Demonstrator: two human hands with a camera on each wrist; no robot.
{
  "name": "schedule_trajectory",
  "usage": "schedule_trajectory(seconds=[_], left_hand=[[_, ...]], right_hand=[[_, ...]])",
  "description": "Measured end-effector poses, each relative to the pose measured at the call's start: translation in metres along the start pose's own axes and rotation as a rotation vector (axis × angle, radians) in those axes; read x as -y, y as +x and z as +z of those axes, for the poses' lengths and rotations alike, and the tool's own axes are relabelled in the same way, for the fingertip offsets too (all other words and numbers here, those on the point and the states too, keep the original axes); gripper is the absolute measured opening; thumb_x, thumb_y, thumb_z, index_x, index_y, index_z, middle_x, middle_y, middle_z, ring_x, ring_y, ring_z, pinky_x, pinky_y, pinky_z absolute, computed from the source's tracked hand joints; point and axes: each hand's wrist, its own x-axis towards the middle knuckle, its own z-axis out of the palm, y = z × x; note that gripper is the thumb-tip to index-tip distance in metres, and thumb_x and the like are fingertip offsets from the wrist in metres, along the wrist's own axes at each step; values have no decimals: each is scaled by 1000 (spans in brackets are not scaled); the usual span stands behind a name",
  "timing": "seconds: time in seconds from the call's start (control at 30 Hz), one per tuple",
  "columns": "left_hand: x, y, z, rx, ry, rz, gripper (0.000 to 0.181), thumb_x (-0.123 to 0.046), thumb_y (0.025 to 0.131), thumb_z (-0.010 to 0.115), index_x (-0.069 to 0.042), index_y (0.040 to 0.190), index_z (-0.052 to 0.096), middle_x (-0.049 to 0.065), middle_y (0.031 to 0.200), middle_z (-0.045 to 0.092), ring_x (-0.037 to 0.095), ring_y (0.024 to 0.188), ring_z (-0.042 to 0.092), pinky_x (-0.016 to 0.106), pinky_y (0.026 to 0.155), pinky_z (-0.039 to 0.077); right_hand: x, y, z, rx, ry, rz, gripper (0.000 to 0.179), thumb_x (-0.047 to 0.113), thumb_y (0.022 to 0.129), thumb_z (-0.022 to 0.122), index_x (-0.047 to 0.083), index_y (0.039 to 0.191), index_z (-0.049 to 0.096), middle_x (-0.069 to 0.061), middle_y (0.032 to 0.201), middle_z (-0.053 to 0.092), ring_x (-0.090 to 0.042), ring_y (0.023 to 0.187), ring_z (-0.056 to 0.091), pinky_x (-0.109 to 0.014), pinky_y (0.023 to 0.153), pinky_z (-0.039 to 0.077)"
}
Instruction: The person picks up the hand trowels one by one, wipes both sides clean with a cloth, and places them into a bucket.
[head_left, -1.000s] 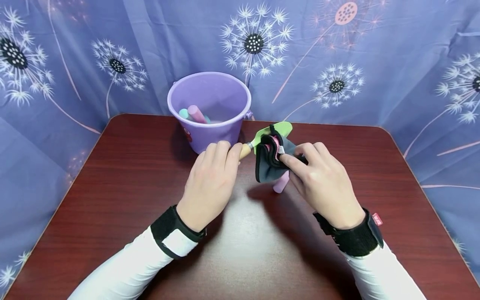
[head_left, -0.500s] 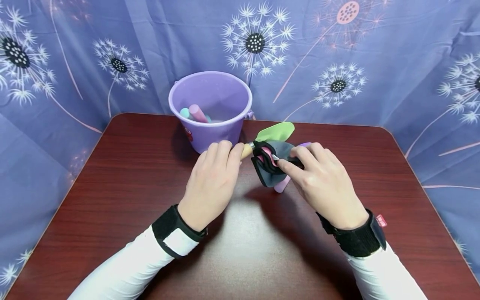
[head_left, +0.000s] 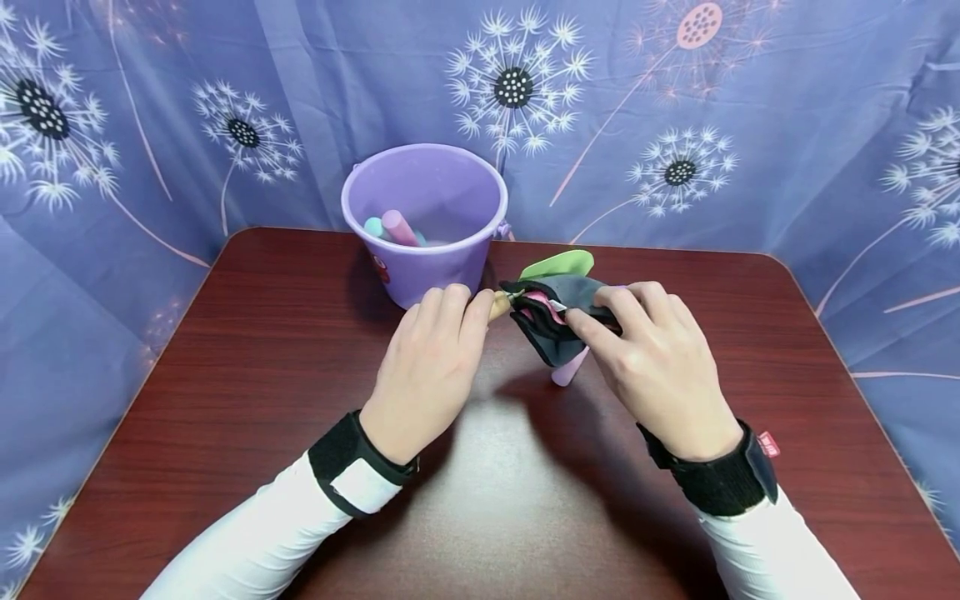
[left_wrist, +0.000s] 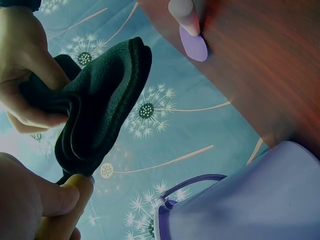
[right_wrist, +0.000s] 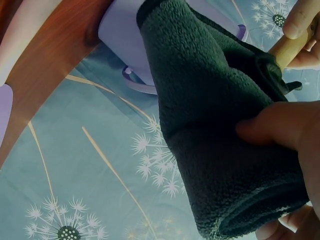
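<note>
My left hand (head_left: 427,367) grips the wooden handle (head_left: 501,307) of a small trowel, whose green blade (head_left: 558,263) shows beyond a cloth. In my right hand (head_left: 660,367) is that folded dark grey cloth (head_left: 573,292), black-edged with pink between its folds. It lies over the trowel's neck and lower blade, hiding them. The right wrist view shows the right thumb pressing on the cloth's fuzzy side (right_wrist: 200,100). Below the cloth, a pink handle (head_left: 570,368) sticks out over the table; its purple flat end (left_wrist: 194,47) shows in the left wrist view.
A purple bucket (head_left: 438,271) stands at the back of the brown table (head_left: 300,350), left of the trowel. Inside it are a pink rod (head_left: 397,229) and a mint rounded end (head_left: 372,227). A blue dandelion-print curtain (head_left: 322,100) hangs behind the table.
The cloth first slid toward the trowel's handle, baring the green blade, then shifted slightly back to the right. Less of the blade shows now. My left hand keeps its grip.
</note>
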Motion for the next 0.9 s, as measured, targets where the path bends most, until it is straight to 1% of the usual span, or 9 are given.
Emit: schedule_trajectory(seconds=[0.13, 0.3, 0.5, 0.57, 0.67, 0.9], left_hand=[[-1, 2, -3, -37, -3, 16, 33, -9, 108, 30, 4, 121, 58, 13, 92, 46, 26, 71, 39, 32, 57, 33], [-3, 5, -9, -66, -7, 30, 29, -7, 107, 34, 5, 117, 58, 12, 89, 44, 25, 69, 38, 31, 56, 31], [-4, 6, -10, -81, 0, 35, 26, -5, 105, 37, 5, 115, 59, 12, 87, 43, 24, 69, 37, 30, 56, 30], [-4, 6, -10, -86, 0, 34, 24, -6, 105, 38, 4, 114, 58, 11, 86, 42, 24, 68, 37, 29, 55, 30], [-4, 6, -10, -89, -4, 31, 24, -6, 105, 39, 4, 114, 58, 11, 86, 42, 23, 67, 36, 29, 55, 29], [-4, 6, -11, -95, -14, 27, 25, -7, 105, 39, 4, 115, 59, 11, 86, 43, 22, 66, 35, 28, 54, 28]], right_hand=[[-1, -1, 1, -25, 3, 31, 18, 3, 96, 55, 8, 103, 70, -16, 99, 60, -38, 81, 51, -45, 55, 37], [-1, -1, 2, -55, 26, 72, 17, 2, 94, 57, 6, 103, 71, -17, 95, 58, -39, 77, 48, -47, 58, 40], [-1, -2, 1, -51, 59, 142, 21, 1, 92, 56, 5, 106, 71, -18, 96, 57, -40, 78, 47, -48, 62, 43], [-1, -2, 2, -62, 72, 166, 23, 0, 91, 56, 5, 107, 72, -19, 97, 58, -40, 79, 47, -48, 63, 44], [-2, -3, 3, -76, 76, 195, 25, 0, 90, 56, 5, 108, 72, -19, 97, 58, -40, 80, 48, -48, 63, 44], [-4, -7, 5, -93, 70, 256, 23, 3, 89, 61, 6, 109, 72, -19, 96, 58, -40, 81, 48, -49, 62, 46]])
